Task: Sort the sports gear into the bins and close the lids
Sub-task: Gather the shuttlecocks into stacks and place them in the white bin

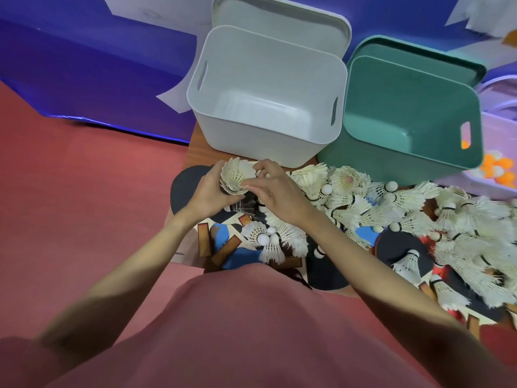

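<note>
The nested stack of white feather shuttlecocks (236,176) sits in the left hand (207,194), fingers curled round it, long axis tilted up toward one o'clock. The empty pale grey plastic bin (265,88) stands at twelve o'clock, just beyond. The right hand (275,189) pinches the stack's feathered rim with curled fingers.

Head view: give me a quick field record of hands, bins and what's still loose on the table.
left hand: holds a stack of nested shuttlecocks
right hand: fingers pinch at the same stack
white bin: open, nothing visible inside
green bin: open, nothing visible inside
lids: white lid and green lid behind their bins
loose: shuttlecock pile, paddles
</note>
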The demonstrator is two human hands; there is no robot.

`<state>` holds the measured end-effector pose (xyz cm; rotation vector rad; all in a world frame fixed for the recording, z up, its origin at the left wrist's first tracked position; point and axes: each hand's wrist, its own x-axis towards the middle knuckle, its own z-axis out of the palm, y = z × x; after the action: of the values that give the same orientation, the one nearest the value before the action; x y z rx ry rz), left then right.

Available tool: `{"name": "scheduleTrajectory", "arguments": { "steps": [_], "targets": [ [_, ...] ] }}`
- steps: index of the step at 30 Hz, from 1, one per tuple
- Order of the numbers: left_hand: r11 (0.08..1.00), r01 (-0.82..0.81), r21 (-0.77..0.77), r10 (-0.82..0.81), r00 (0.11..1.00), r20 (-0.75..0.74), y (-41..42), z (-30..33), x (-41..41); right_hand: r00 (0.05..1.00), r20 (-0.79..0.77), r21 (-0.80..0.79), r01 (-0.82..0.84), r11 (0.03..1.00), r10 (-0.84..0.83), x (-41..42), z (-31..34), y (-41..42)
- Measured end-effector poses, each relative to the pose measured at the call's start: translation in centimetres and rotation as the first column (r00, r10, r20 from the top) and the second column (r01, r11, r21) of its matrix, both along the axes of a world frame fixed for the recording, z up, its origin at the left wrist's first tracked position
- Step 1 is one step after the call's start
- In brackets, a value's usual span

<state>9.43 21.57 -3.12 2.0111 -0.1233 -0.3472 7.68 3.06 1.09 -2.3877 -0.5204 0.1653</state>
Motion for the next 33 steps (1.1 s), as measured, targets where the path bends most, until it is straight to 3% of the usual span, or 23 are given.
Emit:
{"name": "scheduleTrajectory", "arguments": {
  "steps": [8,12,14,16,21,25,29,33],
  "targets": [
    [0.996,-0.013,-0.091,0.012,1.0,-0.02,-1.3,-0.3,-1.6,0.995,-0.092,0.071,-0.031,0.997,0.038,-1.3,-0.9,-2.1],
    [0.981,-0.18,-0.074,0.176,0.983,-0.057,-0.9,-0.7,-2.3,0.96,-0.099,0.164,0.275,0.947,-0.262,-1.0,-1.6,-4.2],
    [0.972,-0.228,-0.064,0.224,0.973,-0.055,-0.6,-0.7,-2.6,0.884,-0.177,0.085,0.452,0.888,-0.433,0.0,-2.2,-5.2],
    [0.97,-0.234,-0.06,0.232,0.972,-0.04,-0.5,-1.1,-2.9,0.818,-0.266,-0.021,0.524,0.851,-0.511,1.4,-2.6,-5.5],
    [0.974,-0.212,-0.077,0.21,0.977,-0.032,-0.9,-1.2,-3.4,0.804,-0.341,-0.234,0.429,0.872,-0.487,4.9,-4.2,-3.4],
    [0.98,-0.19,-0.065,0.19,0.982,0.0,-1.3,-0.8,-3.7,0.796,-0.258,-0.399,0.428,0.811,-0.547,6.3,-6.0,-1.5],
    [0.975,-0.219,-0.044,0.219,0.976,-0.001,-0.9,-0.7,-3.6,0.759,-0.175,-0.357,0.544,0.759,-0.627,6.8,-6.9,-0.1],
    [0.972,-0.231,-0.043,0.231,0.973,-0.007,-0.9,0.0,-3.7,0.738,-0.218,-0.259,0.588,0.767,-0.639,7.3,-7.7,0.7]
  ]
}}
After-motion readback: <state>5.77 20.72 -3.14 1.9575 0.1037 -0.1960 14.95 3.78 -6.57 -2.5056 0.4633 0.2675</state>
